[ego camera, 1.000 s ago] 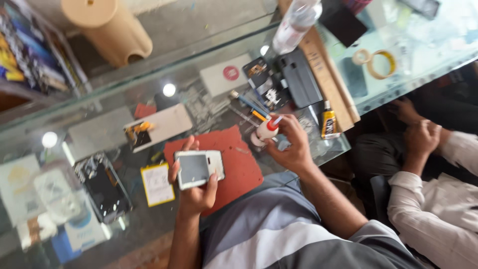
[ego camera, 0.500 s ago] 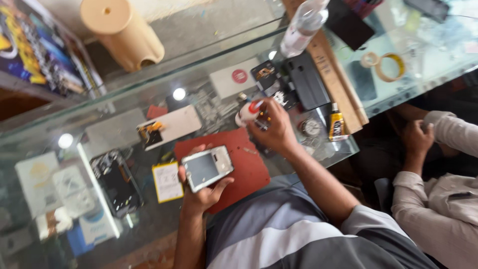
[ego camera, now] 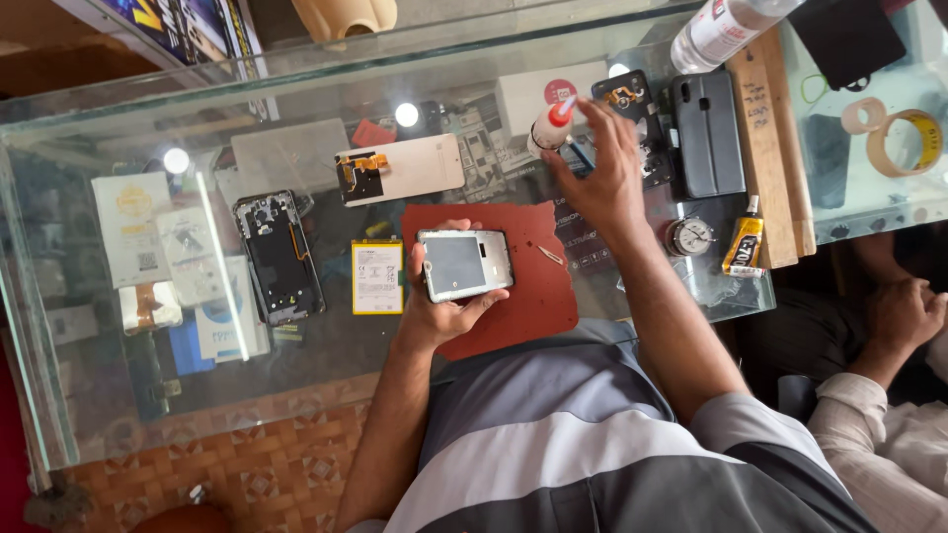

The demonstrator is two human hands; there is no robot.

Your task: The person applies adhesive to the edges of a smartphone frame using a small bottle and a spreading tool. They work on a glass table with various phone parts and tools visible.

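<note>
A phone (ego camera: 462, 264) is held at frame centre by the left hand (ego camera: 441, 301), fingers clamped round its edges, above a red mat (ego camera: 528, 286). A white bottle (ego camera: 549, 126) with red cap, upper centre, is touched by the right hand (ego camera: 599, 178), fingers spread apart. A yellow battery (ego camera: 377, 277) lies left on the glass counter (ego camera: 326, 345).

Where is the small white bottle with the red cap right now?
In the head view, the bottle stands upper centre on the glass counter, at the right hand fingertips, above the red mat.

The phone (ego camera: 464, 265) in the left hand (ego camera: 444, 306) is silver with a grey panel, over a dark red mat (ego camera: 533, 296). By the right hand (ego camera: 597, 183), the bottle (ego camera: 549, 128) is white, red-capped. The shirt (ego camera: 592, 444) carries grey and white stripes.
</note>
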